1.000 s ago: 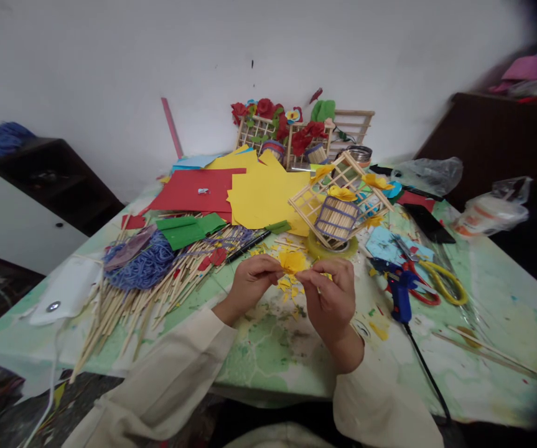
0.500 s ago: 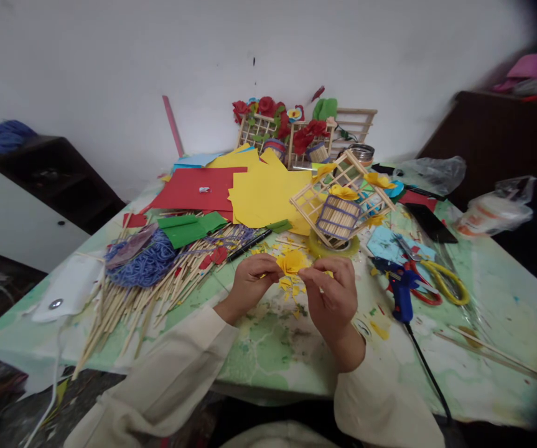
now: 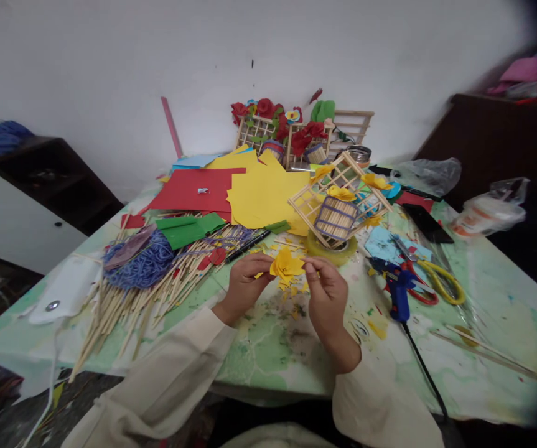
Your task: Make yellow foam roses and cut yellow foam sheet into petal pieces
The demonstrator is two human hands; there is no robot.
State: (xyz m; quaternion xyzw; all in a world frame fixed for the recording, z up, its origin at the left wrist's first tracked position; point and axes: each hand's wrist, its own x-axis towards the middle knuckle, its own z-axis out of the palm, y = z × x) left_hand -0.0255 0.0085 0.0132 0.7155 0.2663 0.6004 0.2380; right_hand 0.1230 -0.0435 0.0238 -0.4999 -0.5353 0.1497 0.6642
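Between my two hands is a yellow paper flower [image 3: 287,264] with layered petals, held above the table. My left hand [image 3: 246,283] pinches its left edge. The fingers of my right hand [image 3: 328,295] are closed at the flower's right petal edge. Beneath the flower lie small yellow paper scraps [image 3: 291,291]. Just beyond my right hand, a roll of clear tape [image 3: 332,249] lies flat. A wooden stick lattice [image 3: 303,202] leans over the tape, bearing a small stick basket [image 3: 336,218] and several yellow flowers.
Bundled sticks [image 3: 123,311], blue-purple yarn [image 3: 140,258] and green paper [image 3: 191,229] lie on the left. Yellow sheets [image 3: 263,199] and red paper [image 3: 193,190] are behind. On the right are a blue glue gun [image 3: 399,292] with its cord, scissors [image 3: 443,283] and a phone [image 3: 429,223].
The flower has turned so that its open petals face me more. My right hand has rotated, its fingers now more upright at the petal edge. The view has shifted slightly.
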